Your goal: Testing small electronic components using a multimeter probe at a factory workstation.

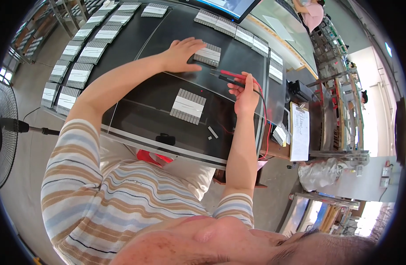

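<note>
My left hand reaches over the dark worktop with its fingers spread. Its fingertips are at the left edge of a block of grey strips with a white band; whether they touch it I cannot tell. In my right hand are two test probes, a red probe and a black probe, side by side with their thin tips pointing left. From them a red lead runs down past the table's right edge. Nearer me lies a similar strip block, touched by neither hand.
Rows of strip blocks line the worktop's left side, with more blocks below a monitor. Small white pieces lie near the front. A clipboard is on the right, a standing fan on the left. Another person is far off.
</note>
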A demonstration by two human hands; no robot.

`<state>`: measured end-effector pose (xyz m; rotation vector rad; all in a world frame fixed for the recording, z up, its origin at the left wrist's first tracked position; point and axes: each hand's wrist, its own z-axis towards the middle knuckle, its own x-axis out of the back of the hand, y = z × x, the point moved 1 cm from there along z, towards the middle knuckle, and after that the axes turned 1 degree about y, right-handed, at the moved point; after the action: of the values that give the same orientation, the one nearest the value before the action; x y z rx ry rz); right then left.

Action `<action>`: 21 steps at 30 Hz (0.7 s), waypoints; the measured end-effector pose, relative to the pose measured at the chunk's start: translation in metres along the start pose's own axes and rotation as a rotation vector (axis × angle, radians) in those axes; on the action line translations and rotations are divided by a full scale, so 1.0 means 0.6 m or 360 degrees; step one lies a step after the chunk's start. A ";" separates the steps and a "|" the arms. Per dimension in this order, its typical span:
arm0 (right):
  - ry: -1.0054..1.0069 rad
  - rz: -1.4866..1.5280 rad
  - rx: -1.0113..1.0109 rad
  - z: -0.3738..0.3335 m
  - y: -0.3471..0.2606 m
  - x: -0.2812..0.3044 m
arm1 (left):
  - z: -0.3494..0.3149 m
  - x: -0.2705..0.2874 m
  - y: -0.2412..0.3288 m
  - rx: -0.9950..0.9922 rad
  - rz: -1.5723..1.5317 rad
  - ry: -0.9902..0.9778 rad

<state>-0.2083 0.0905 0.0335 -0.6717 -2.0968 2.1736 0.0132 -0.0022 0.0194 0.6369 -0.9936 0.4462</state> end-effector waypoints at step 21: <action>-0.0159 -0.0127 -0.0086 -0.002 0.006 -0.011 | -0.059 0.015 0.048 -0.0155 -0.0101 -0.0031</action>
<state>-0.2010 0.0892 0.0319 -0.4836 -2.1972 2.1584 0.0220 0.0437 0.0217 0.5843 -1.0047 0.3340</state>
